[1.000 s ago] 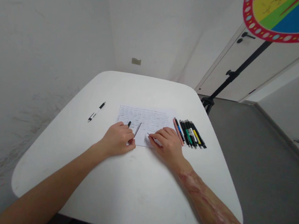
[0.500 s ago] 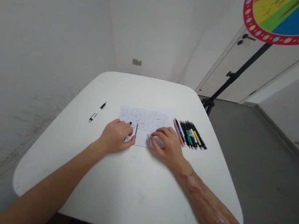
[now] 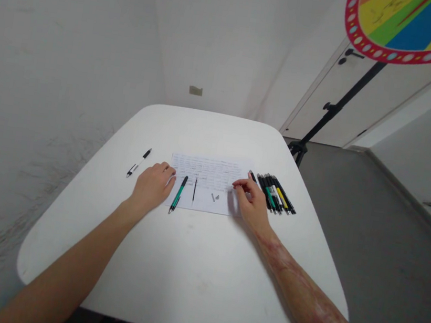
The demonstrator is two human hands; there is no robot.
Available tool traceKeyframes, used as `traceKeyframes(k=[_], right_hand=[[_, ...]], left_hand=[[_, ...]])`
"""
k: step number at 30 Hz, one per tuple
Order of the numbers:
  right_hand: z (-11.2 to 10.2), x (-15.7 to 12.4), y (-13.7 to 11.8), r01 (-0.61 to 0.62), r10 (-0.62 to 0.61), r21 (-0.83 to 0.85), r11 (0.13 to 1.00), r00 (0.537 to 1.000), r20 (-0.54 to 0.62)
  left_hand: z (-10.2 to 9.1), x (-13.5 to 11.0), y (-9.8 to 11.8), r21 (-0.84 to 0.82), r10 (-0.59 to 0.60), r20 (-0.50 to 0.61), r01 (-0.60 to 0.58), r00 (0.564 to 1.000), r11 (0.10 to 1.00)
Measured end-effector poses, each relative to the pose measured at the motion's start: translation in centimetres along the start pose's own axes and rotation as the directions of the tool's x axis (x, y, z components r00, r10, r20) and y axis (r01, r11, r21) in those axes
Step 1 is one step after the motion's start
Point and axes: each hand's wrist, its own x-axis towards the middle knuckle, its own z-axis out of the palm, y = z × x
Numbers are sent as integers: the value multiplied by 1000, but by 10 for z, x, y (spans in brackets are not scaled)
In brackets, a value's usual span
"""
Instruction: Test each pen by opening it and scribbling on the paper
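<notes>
My left hand (image 3: pixel 152 187) rests on the white table (image 3: pixel 186 263) at the left edge of a written sheet of paper (image 3: pixel 209 174). Its fingers are loosely bent and hold nothing. Beside it a green and black pen barrel (image 3: pixel 178 193) lies on the sheet. Further right on the paper lie a thin black refill (image 3: pixel 195 189) and two small loose parts (image 3: pixel 214 197). My right hand (image 3: pixel 252 203) sits at the sheet's right edge with its fingers curled over the leftmost pen (image 3: pixel 252 175) of a row of pens (image 3: pixel 278 193); only that pen's dark end shows.
A black and white pen (image 3: pixel 138 162) lies alone on the table to the left. A colourful wheel (image 3: pixel 412 23) on a black stand (image 3: pixel 325 115) is behind the table at the right, in front of a door. White walls close in on the left and behind.
Both hands have moved apart off the middle of the sheet. The left hand has let go of the pen barrel and refill, which now lie on the paper. The right hand has shifted to the pen row.
</notes>
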Motion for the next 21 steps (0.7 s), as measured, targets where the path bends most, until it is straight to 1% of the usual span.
traceKeyframes(k=[3,10,11,13,15,17,19,21], right_hand=[[0,0,-2,-16,16,4,1000,1000,10],[1,1,-3,77,-76,-57,995,997,15],[0,0,-5,97,-95,-74,993,995,29],[-3,0,-11,148,-137,-117,982,986,97],[-6,1,-20,211,-175,-155,965,961,216],[-7,3,-30,282,-209,-174,944,914,347],[-7,6,-38,352,-238,-187,917,859,453],[-5,10,-42,409,-249,-209,888,812,527]], left_hand=[[0,0,1,-9,1,7,-1,1000,1000],[1,0,-1,-17,-10,15,10,1000,1000],[1,0,0,-16,-10,7,10,1000,1000],[-3,1,2,-45,-20,-28,18,999,999],[-9,3,8,-113,-40,-76,31,996,993],[-17,7,16,-177,-45,-103,26,994,984],[-23,12,27,-181,-2,-84,-13,996,983],[-26,18,37,-173,77,-17,-79,997,982]])
